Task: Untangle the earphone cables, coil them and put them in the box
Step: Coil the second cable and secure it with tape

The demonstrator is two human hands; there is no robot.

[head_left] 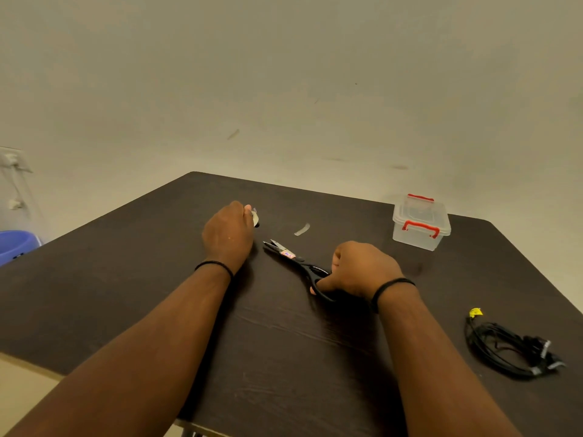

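Dark table (157, 294) against a plain wall (284, 74). Lidded clear box (421, 227), contents indiscernible, at its far right; coiled earphone cables (511, 350) nearer. Left hand (228, 234) grips a small object; right hand (362, 269) grips scissors (296, 260).

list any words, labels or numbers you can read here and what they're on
None can be read.
scissors: red and white sticker on the blade, print too blurred.
earphone cables: yellow tag at one end and pale wraps, too small to read.
box: no label visible.
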